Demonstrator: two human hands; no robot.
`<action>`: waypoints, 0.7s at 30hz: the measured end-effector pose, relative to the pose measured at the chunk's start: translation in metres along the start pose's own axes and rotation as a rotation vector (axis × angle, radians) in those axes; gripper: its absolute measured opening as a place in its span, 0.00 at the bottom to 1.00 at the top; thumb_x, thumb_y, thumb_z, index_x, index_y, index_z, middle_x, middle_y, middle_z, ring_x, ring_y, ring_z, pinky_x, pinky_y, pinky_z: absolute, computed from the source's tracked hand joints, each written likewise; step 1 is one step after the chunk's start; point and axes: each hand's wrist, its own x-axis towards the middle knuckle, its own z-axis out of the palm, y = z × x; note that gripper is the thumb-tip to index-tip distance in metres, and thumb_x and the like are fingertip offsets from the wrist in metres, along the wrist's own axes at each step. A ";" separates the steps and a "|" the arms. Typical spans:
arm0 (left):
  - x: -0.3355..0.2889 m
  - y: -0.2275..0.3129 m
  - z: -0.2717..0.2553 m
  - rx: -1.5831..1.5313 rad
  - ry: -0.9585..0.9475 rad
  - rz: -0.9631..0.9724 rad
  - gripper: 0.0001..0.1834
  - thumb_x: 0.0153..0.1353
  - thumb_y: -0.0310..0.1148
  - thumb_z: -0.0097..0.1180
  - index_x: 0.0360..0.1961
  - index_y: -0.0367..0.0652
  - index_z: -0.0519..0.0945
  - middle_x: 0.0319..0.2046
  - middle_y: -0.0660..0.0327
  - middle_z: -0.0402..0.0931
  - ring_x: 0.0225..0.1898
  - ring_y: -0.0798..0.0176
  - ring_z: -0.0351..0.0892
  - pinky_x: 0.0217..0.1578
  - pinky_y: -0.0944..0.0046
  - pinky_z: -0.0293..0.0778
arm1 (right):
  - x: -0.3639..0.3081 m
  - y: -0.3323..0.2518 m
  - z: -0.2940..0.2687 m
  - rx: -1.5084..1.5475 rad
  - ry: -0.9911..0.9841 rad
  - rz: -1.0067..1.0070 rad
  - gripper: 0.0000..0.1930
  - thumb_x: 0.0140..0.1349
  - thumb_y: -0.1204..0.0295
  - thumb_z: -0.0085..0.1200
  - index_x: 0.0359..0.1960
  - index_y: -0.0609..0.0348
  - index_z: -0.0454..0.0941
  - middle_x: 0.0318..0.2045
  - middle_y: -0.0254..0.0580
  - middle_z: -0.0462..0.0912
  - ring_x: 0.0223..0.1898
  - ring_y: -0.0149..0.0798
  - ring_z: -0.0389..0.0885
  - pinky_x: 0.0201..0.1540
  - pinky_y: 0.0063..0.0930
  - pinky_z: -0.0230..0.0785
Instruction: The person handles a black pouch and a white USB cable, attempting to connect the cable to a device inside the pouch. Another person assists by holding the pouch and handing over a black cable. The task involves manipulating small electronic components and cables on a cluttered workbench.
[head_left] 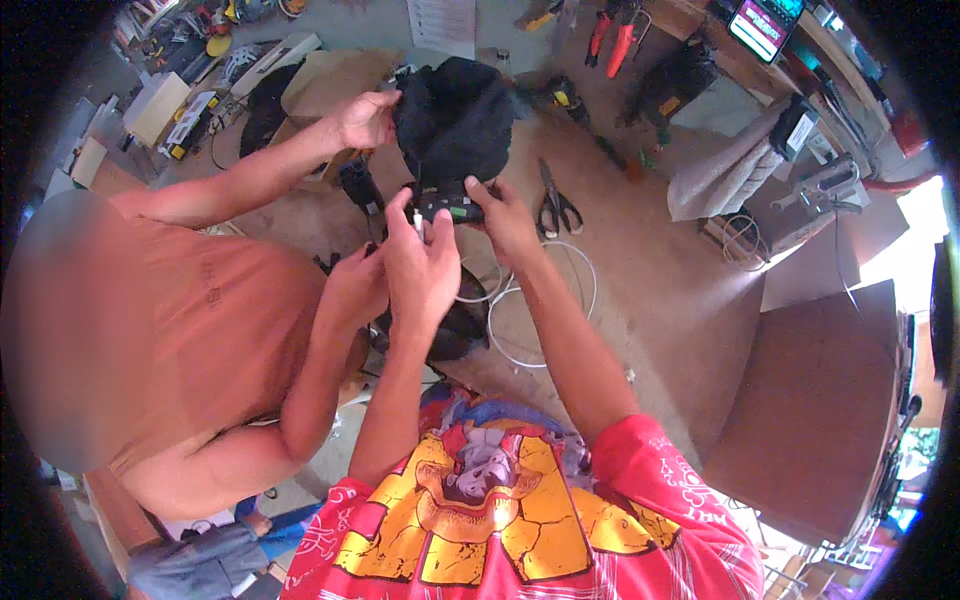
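Observation:
My left hand (425, 265) is closed, its thumb and fingers pinching a small white cable plug (418, 222) against a black device. My right hand (507, 220) grips the right side of that black device (440, 206), which has a small green patch on its face. Right above it hangs a black cloth piece (458, 115), which seems to touch the device; I cannot tell whether they are joined. At my left, a co-worker's hand (368, 120) holds the cloth's left edge. The co-worker's other hand (357, 285) is close beside my left wrist, its fingers partly hidden.
A looped white cable (595, 290) lies on the brown work surface, passing under my right forearm. Black-handled scissors (556, 205) rest right of the device. Red-handled pliers (620, 50) lie farther back. A large brown panel (815, 405) stands at the right, and a lit screen (765, 28) is far right.

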 end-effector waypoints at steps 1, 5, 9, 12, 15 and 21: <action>0.013 -0.015 0.005 -0.051 0.024 -0.054 0.27 0.73 0.35 0.58 0.67 0.32 0.68 0.39 0.44 0.84 0.38 0.50 0.86 0.45 0.51 0.79 | -0.001 -0.002 0.005 -0.004 -0.009 -0.019 0.16 0.73 0.57 0.64 0.43 0.58 0.78 0.39 0.37 0.83 0.40 0.33 0.81 0.41 0.35 0.78; 0.041 -0.029 0.009 -0.191 -0.158 -0.294 0.21 0.75 0.39 0.57 0.61 0.35 0.74 0.32 0.57 0.79 0.29 0.61 0.79 0.31 0.59 0.74 | -0.012 0.001 0.005 0.066 -0.036 -0.055 0.14 0.73 0.59 0.64 0.42 0.57 0.79 0.38 0.35 0.83 0.38 0.30 0.79 0.40 0.31 0.75; 0.033 -0.052 0.024 -0.250 -0.153 -0.275 0.14 0.78 0.39 0.52 0.51 0.39 0.79 0.22 0.69 0.67 0.18 0.73 0.64 0.17 0.66 0.60 | -0.012 0.005 0.004 0.105 -0.046 -0.022 0.14 0.74 0.59 0.63 0.46 0.56 0.79 0.38 0.34 0.83 0.38 0.30 0.79 0.40 0.29 0.73; 0.018 -0.056 0.029 -0.201 -0.123 -0.196 0.14 0.79 0.38 0.48 0.46 0.39 0.81 0.21 0.70 0.66 0.17 0.74 0.62 0.16 0.66 0.58 | -0.015 0.008 0.005 0.150 -0.020 -0.030 0.15 0.75 0.58 0.62 0.48 0.56 0.79 0.37 0.33 0.82 0.37 0.29 0.79 0.39 0.27 0.72; 0.004 -0.054 0.026 -0.188 -0.157 -0.236 0.15 0.79 0.36 0.46 0.46 0.37 0.82 0.21 0.66 0.69 0.19 0.71 0.66 0.20 0.63 0.61 | -0.016 0.008 0.005 0.156 0.015 -0.028 0.13 0.75 0.59 0.62 0.45 0.55 0.79 0.38 0.32 0.82 0.38 0.28 0.80 0.43 0.28 0.75; -0.017 -0.044 0.022 -0.264 -0.179 -0.327 0.16 0.79 0.35 0.46 0.50 0.37 0.82 0.21 0.65 0.71 0.20 0.71 0.68 0.23 0.63 0.64 | -0.006 0.021 0.002 0.043 0.112 -0.134 0.14 0.75 0.59 0.62 0.50 0.55 0.79 0.38 0.31 0.82 0.39 0.28 0.79 0.42 0.27 0.74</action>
